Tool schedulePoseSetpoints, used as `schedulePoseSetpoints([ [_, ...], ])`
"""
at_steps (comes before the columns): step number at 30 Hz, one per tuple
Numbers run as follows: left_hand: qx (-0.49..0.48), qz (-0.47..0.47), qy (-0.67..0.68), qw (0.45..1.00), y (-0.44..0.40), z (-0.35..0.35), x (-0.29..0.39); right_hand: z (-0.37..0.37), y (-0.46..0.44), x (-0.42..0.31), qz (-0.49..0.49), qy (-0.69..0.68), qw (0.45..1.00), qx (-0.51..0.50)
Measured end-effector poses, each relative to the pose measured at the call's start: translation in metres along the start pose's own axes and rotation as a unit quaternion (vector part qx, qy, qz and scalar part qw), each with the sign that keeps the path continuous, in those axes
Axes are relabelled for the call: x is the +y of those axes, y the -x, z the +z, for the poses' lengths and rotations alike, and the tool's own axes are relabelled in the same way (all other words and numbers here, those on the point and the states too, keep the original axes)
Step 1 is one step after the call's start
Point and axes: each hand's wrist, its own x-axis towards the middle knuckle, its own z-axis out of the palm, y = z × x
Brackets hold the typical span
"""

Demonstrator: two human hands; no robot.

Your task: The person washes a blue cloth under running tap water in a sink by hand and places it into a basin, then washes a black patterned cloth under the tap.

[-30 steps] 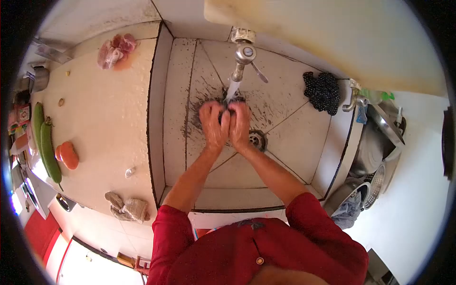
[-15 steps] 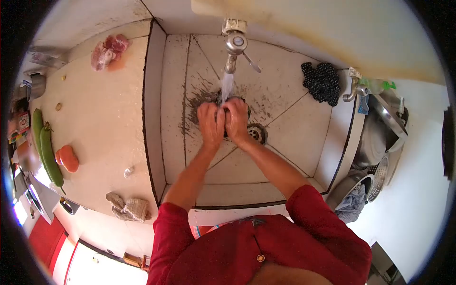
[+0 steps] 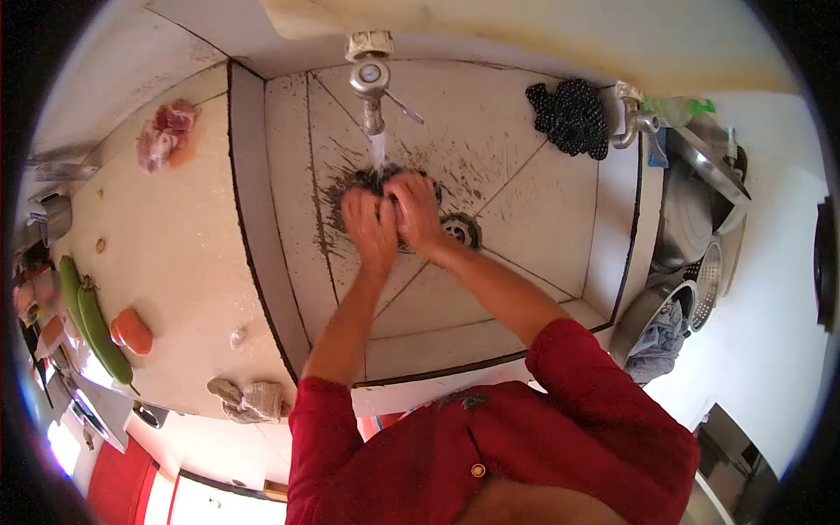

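Side by side in the tiled sink (image 3: 525, 245), my left hand (image 3: 369, 226) and my right hand (image 3: 416, 210) are closed over a dark thing (image 3: 372, 178). My fingers hide most of it, so its kind does not show. Water (image 3: 378, 151) runs onto it from the metal tap (image 3: 371, 80) just above. Dark, muddy splashes fan out over the tiles around my hands. The round drain (image 3: 461, 231) lies to the right of my right hand.
Left counter: raw meat (image 3: 164, 138), long green vegetables (image 3: 94, 328), a tomato (image 3: 131, 331), a beige cloth (image 3: 249, 401). A black dotted cloth (image 3: 569, 118) lies in the sink's far right corner, near a second tap (image 3: 632, 118). Pots and a colander (image 3: 707, 284) stand right.
The camera view has shifted, so the sink and tap appear farther left. Both hands stay on the dark thing under the running water, and the dark splashes look thicker around them.
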Motion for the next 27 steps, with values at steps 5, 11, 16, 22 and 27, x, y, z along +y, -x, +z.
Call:
schedulePoseSetpoints([
  [5,0.002,0.047,-0.123,0.991,-0.084,0.006,-0.020,0.002,-0.082,-0.007,0.110,0.106,0.987,-0.043],
  [11,0.033,0.028,-0.060,0.997,-0.027,-0.014,0.025,-0.015,-0.024,-0.031,0.014,0.073,0.990,0.116],
  [16,-0.014,0.046,-0.074,0.996,-0.055,0.006,-0.014,-0.002,-0.053,0.002,0.033,0.073,0.997,0.014],
  [22,0.067,0.097,-0.194,0.974,-0.084,-0.003,0.010,-0.004,-0.071,-0.004,0.084,0.119,0.989,-0.002],
  [27,0.016,-0.001,0.021,1.000,-0.027,-0.004,0.020,-0.014,-0.016,-0.021,-0.016,0.016,0.994,0.111],
])
